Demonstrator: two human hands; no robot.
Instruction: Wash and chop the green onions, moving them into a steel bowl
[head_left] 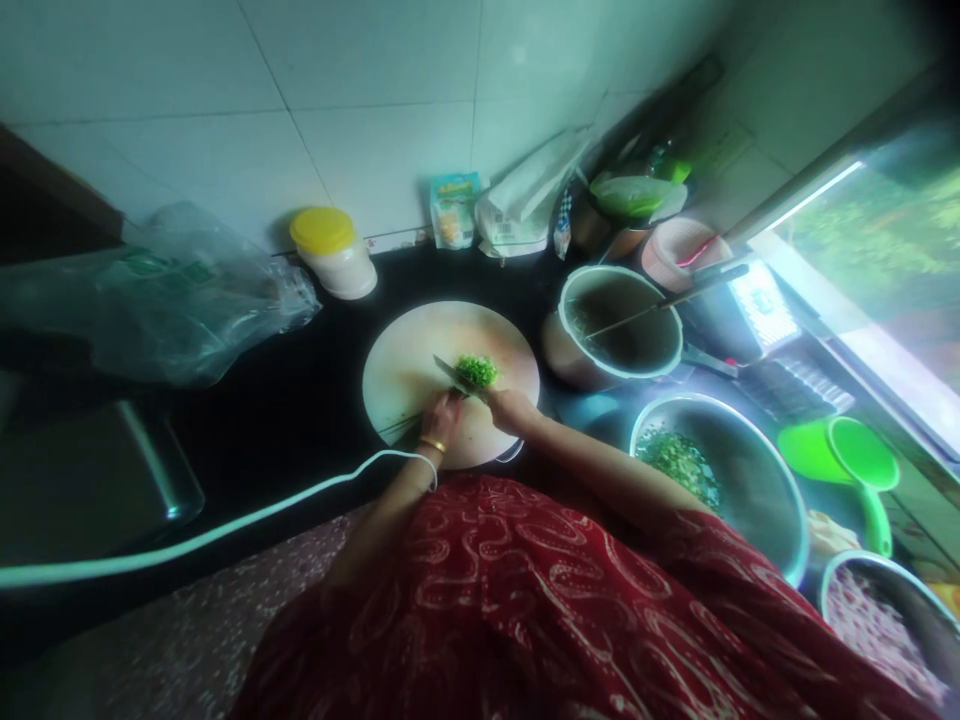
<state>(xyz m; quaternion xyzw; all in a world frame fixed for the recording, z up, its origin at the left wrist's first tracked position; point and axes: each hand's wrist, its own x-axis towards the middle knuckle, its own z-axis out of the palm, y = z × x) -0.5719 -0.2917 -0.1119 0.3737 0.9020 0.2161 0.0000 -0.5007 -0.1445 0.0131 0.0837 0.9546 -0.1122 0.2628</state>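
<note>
On the round pale cutting board (pixel 420 350), mid black desk (pixel 300 400): small heap of chopped greens (pixel 478 370).
Left hand (pixel 442 415) closed round a dark knife (pixel 454 377), right hand (pixel 508 405) curled, touching the greens.

Our board sits mid-table, vessels to its right.
On the cutting board (pixel 420 365) lie our chopped greens (pixel 478 370); behind it a jar (pixel 334 255) by the wall, left a plastic bag (pixel 180 295), right a pot (pixel 619 325), nearer us a bowl (pixel 750 480).
</note>
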